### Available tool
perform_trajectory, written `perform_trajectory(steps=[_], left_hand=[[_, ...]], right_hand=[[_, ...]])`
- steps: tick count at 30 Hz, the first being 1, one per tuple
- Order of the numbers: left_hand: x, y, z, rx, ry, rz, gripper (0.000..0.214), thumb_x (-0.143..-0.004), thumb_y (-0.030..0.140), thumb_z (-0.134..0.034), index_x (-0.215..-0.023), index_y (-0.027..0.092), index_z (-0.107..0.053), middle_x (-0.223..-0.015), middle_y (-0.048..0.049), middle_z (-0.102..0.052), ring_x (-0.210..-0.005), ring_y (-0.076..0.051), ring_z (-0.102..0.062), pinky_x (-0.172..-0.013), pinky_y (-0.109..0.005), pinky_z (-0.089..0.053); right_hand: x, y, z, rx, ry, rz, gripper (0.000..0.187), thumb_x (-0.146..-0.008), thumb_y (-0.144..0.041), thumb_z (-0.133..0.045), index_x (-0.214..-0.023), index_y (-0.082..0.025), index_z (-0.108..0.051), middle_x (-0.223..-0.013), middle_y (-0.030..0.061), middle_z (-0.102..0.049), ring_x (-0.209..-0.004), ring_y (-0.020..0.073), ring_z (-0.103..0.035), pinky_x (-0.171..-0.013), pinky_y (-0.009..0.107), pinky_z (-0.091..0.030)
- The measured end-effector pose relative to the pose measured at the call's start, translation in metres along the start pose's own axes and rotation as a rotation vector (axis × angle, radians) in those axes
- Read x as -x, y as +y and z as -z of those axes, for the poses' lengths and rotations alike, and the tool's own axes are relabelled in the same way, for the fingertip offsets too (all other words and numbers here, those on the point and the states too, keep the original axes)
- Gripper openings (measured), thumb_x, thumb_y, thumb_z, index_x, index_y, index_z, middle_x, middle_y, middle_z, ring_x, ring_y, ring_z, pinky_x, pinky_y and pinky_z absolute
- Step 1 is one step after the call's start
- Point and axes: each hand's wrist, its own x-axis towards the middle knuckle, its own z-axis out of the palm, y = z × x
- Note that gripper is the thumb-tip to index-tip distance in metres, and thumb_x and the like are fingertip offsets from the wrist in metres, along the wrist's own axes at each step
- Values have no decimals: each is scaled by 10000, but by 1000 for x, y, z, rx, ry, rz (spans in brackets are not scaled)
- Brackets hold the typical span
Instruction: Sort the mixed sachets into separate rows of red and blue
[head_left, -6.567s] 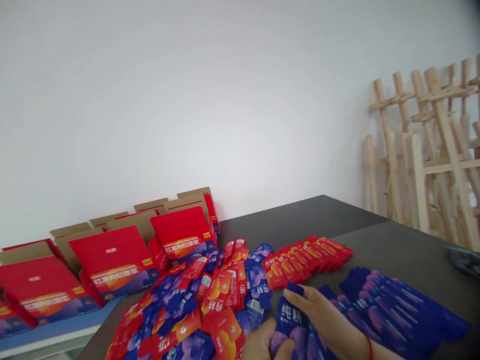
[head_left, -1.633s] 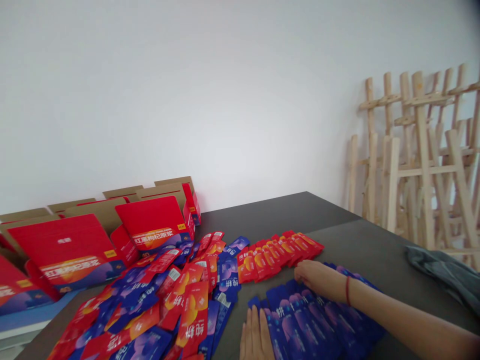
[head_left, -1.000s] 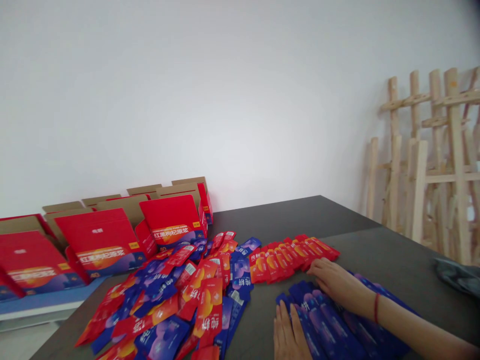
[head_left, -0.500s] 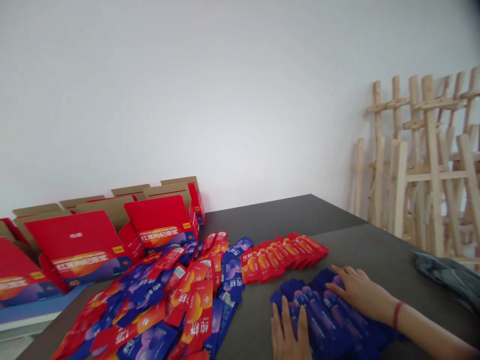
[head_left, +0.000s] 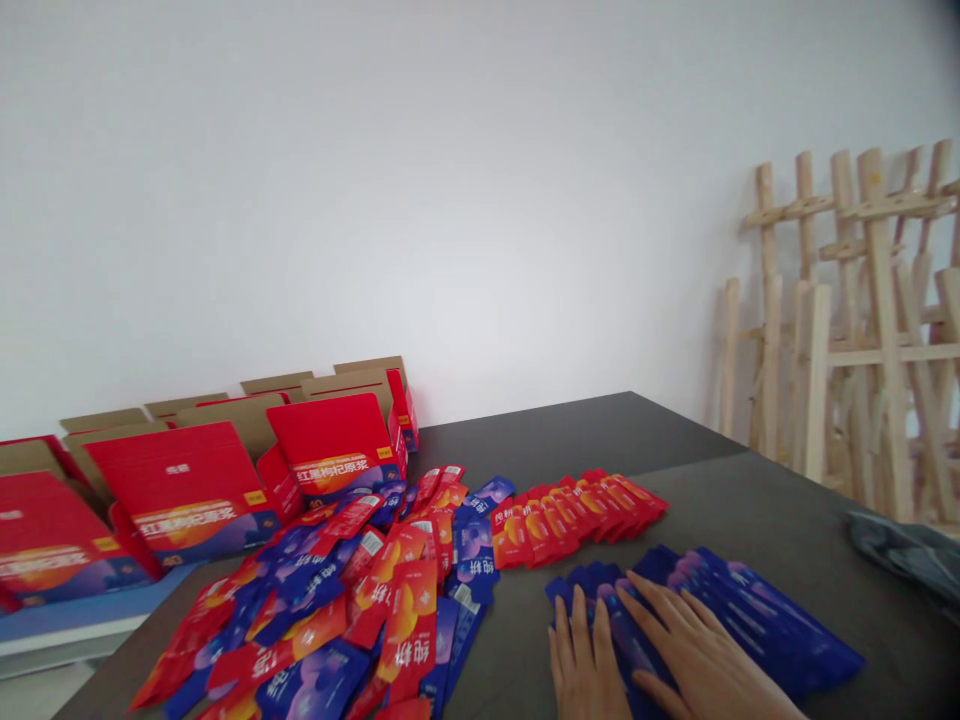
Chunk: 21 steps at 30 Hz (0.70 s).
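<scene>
Both hands lie flat, palms down, on the near end of a fanned row of blue sachets (head_left: 757, 620) on the dark grey table (head_left: 750, 500). My left hand (head_left: 589, 665) covers the row's left end with fingers spread. My right hand (head_left: 694, 655) rests beside it, fingers pointing up-left over the packets. Neither hand grips anything. Behind this row lies a fanned row of red sachets (head_left: 581, 510). A loose heap of mixed red and blue sachets (head_left: 352, 610) spreads to the left.
Open red cartons with brown flaps (head_left: 225, 470) stand along the white wall at the left on a blue-topped bench (head_left: 75, 620). Wooden racks (head_left: 847, 330) lean at the right. A grey cloth (head_left: 907, 555) lies on the table's right edge.
My right hand has slid back from the far part of the blue row to lie next to my left hand. The blue row now lies more spread out to the right.
</scene>
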Motion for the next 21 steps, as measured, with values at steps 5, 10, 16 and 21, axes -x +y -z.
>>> perform_trajectory(steps=[5, 10, 16, 21], left_hand=[[-6, 19, 11, 28, -182, 70, 524, -874, 227, -468, -1387, 122, -449, -1453, -149, -421, -1342, -316, -372, -1079, -472, -378], [-12, 20, 23, 271, -379, 96, 868, -784, 443, -569, -1465, 23, -232, -1536, -197, -214, -1412, -349, -192, -1155, -491, -219], [-10, -6, 31, 694, -547, 153, 1015, -664, 397, -630, -1480, 31, -150, -1582, -129, -95, -1451, -269, -28, -1183, -377, -34], [-21, -11, 21, 966, -636, 348, 1024, -508, 105, -463, -1460, -57, -124, -1579, -154, -111, -1453, -232, -57, -1173, -289, -82]], right_hand=[[4, 5, -14, 85, 83, 42, 592, -874, -381, -509, -1427, -197, -406, -1456, 143, -389, -1279, 354, -445, -977, 558, -441], [5, 14, -19, 42, 42, 165, 661, -860, -278, -500, -1474, -312, -258, -1481, 45, -345, -1302, 313, -417, -999, 510, -447], [-2, 30, -14, -68, 17, 171, 571, -877, -329, -513, -1423, -380, -355, -1426, 10, -445, -1240, 293, -496, -962, 481, -490], [-23, -9, 19, -34, 150, 262, 576, -869, -261, -479, -1432, -326, -375, -1433, 18, -450, -1245, 272, -499, -978, 442, -480]])
